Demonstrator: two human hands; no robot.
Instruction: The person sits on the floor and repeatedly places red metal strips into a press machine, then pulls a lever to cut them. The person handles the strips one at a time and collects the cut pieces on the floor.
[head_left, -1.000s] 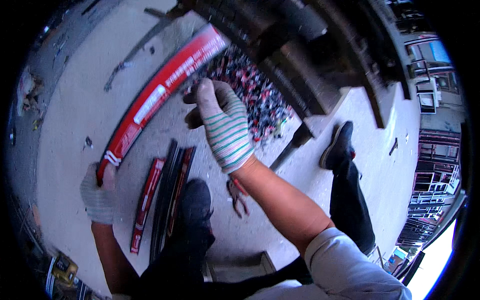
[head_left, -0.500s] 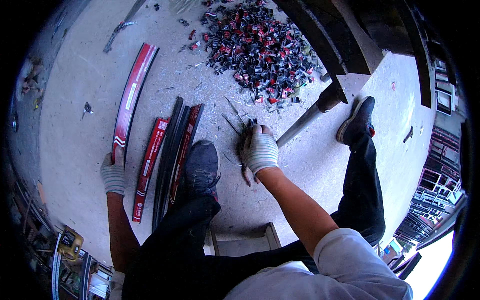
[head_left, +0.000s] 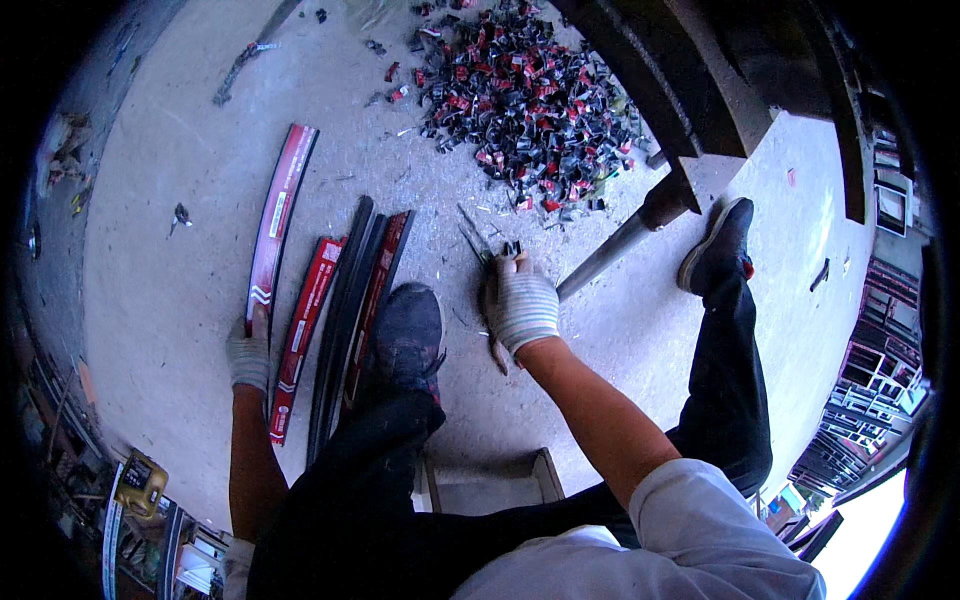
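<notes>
My left hand [head_left: 248, 358], in a striped work glove, is closed on the near end of a long red-faced strip [head_left: 280, 210] with a dark edge. Beside it on the floor lie a second red strip [head_left: 305, 330], plain black strips [head_left: 345, 320] and another red one [head_left: 383, 285], close to my left shoe. My gloved right hand [head_left: 526, 305] is closed, with a small dark piece [head_left: 512, 248] at its fingertips. Thin dark rods or blades [head_left: 473, 240] stick out from beneath that hand; what they belong to is hidden.
A heap of short red and black pieces [head_left: 525, 110] covers the floor ahead. A grey pole [head_left: 610, 255] slants up to a dark metal frame [head_left: 700, 110] on the right. A low stool-like thing [head_left: 485, 492] stands beneath me. A yellow tool [head_left: 141, 486] lies at lower left.
My left hand has shifted right and slightly nearer, drawing the red strip along with it toward the strips on the floor. My right hand has stayed nearly in place.
</notes>
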